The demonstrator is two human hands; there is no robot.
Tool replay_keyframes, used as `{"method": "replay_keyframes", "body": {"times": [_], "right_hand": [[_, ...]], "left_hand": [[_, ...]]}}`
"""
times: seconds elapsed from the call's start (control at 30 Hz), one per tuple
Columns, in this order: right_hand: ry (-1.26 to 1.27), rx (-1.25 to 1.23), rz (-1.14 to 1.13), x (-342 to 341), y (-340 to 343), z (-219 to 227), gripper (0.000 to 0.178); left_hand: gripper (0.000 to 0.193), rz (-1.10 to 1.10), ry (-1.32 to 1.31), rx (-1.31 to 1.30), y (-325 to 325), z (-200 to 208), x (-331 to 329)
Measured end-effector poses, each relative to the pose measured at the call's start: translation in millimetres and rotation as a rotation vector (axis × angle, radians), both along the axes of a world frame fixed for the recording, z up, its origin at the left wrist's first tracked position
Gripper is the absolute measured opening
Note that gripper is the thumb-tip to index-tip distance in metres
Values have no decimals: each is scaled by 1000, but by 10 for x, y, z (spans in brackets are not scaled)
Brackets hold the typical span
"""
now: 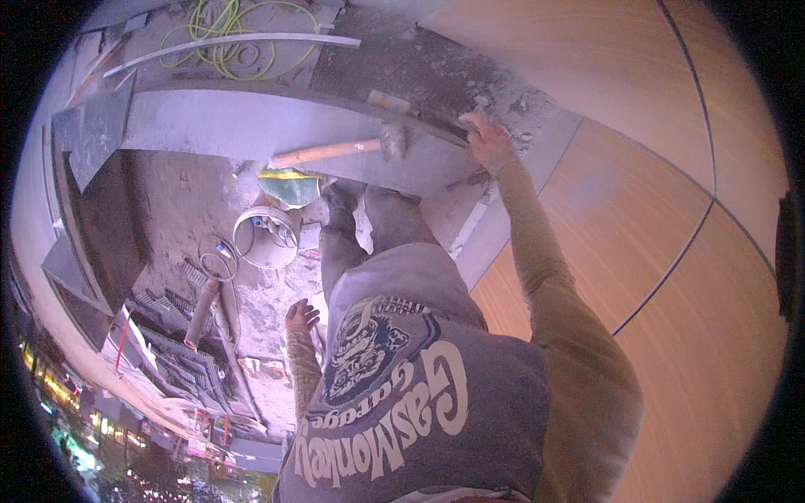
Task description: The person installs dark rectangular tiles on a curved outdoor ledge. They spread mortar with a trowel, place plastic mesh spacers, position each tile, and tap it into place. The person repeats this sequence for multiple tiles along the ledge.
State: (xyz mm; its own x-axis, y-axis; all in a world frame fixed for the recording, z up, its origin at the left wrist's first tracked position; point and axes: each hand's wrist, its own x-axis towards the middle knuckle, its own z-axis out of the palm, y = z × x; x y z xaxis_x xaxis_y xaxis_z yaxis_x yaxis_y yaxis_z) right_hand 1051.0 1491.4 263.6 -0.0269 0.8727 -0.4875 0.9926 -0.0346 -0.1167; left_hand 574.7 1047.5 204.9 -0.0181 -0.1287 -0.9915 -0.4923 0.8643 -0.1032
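Note:
My right hand (490, 144) reaches forward to the far right end of a long grey slab (226, 126), beside rubble. Its fingers are bent together at the slab's dark edge; what they grip is too small to make out. My left hand (302, 315) hangs low by my left side, fingers loosely apart, holding nothing. A hammer (335, 152) with a wooden handle and a dark head lies across the slab. Behind it, near the far edge, lies a short pale block-like piece (391, 103).
A white bucket (267, 238) with items inside stands beside a green and yellow bag (290, 188). Yellow-green hose (222, 42) lies coiled beyond the slab. Wood-grain panels (637, 218) with a dark cable (671, 272) rise at right. Metal mesh (180, 323) and a cylinder (201, 314) lie left.

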Motion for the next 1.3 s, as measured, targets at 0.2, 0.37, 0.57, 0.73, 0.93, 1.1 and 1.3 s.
{"method": "replay_keyframes", "body": {"times": [0.2,0.37,0.57,0.73,0.93,1.1,1.3], "right_hand": [[-101,-241,159,94,208,429,32],[-29,-246,183,291,398,271,30],[39,-365,48,-76,603,199,26],[-25,-281,-21,-12,681,120,28],[-104,-245,60,-179,653,83,29],[-79,-350,20,-456,936,207,36],[-179,-315,132,-921,915,-689,34]], "left_hand": [[35,-35,1,50,265,-107,-93],[35,-88,-13,95,424,-78,-314],[35,-121,6,81,478,-65,-520],[35,-127,37,98,619,-30,-523],[36,-169,44,117,806,16,-596],[39,-140,41,165,832,3,-693],[38,-180,39,108,796,-70,-804]]}}
